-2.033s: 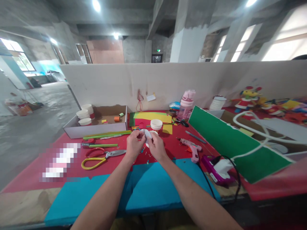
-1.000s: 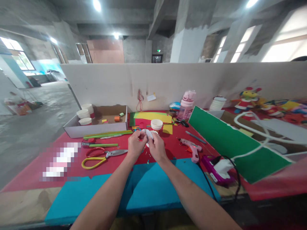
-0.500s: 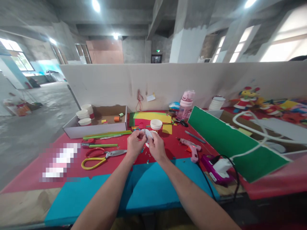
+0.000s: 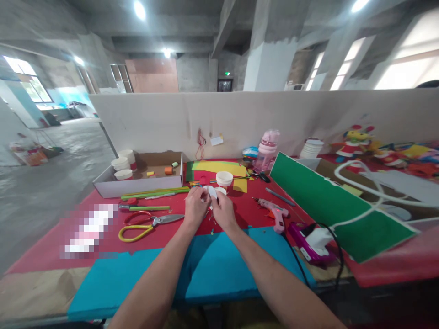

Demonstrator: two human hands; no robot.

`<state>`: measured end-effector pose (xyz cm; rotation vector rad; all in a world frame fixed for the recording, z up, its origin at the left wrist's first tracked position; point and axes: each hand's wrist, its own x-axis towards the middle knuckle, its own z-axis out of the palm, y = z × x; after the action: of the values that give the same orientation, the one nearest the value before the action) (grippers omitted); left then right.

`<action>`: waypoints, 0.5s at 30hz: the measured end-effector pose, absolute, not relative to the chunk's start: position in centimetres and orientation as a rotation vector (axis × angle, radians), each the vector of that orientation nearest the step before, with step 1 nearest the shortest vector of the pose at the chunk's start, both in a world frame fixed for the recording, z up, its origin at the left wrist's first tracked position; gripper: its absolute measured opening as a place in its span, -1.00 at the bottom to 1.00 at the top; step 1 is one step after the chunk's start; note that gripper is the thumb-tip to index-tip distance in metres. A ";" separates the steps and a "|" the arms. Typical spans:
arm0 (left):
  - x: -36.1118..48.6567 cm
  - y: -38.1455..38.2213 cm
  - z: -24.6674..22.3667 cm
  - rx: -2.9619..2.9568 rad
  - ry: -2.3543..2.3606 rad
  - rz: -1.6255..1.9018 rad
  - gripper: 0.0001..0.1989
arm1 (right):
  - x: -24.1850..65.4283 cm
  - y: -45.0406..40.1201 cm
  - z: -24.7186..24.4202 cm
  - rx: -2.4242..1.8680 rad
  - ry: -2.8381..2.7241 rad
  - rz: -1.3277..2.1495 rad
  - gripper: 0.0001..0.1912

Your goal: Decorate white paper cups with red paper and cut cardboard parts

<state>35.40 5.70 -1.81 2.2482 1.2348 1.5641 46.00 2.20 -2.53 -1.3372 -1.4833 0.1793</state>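
A small white disc (image 4: pixel 211 192) is held between my two hands above the red table cover, near the middle. My left hand (image 4: pixel 198 204) has its fingers bent together at the disc's left side. On the other side, my right hand (image 4: pixel 222 210) pinches the disc's lower right edge. Just beyond them stands a white paper cup (image 4: pixel 224 178), and another white rim shows behind my right fingers. Small paper scraps lie on the red cover below the hands. Large scissors (image 4: pixel 151 225) with red and yellow handles lie to the left of my left hand.
A pink glue gun (image 4: pixel 274 212) lies at right, beside a purple power strip (image 4: pixel 312 251) with cables. A green board (image 4: pixel 336 205) leans at far right. An open box (image 4: pixel 140 185) with cups stands back left. A pink bottle (image 4: pixel 266 148) stands behind.
The view has shifted slightly. My left hand has turned a little, with its fingers drawn closer over the disc. My right hand keeps its pinch.
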 end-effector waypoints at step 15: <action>35.7 6.1 -2.2 2.253 1.233 1.594 -0.86 | 46.1 2.5 -2.7 -1.341 -1.477 0.157 -0.79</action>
<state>35.72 6.11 -2.16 2.2526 1.2333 1.5944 46.07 2.51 -2.71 -1.3413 -1.4765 0.1566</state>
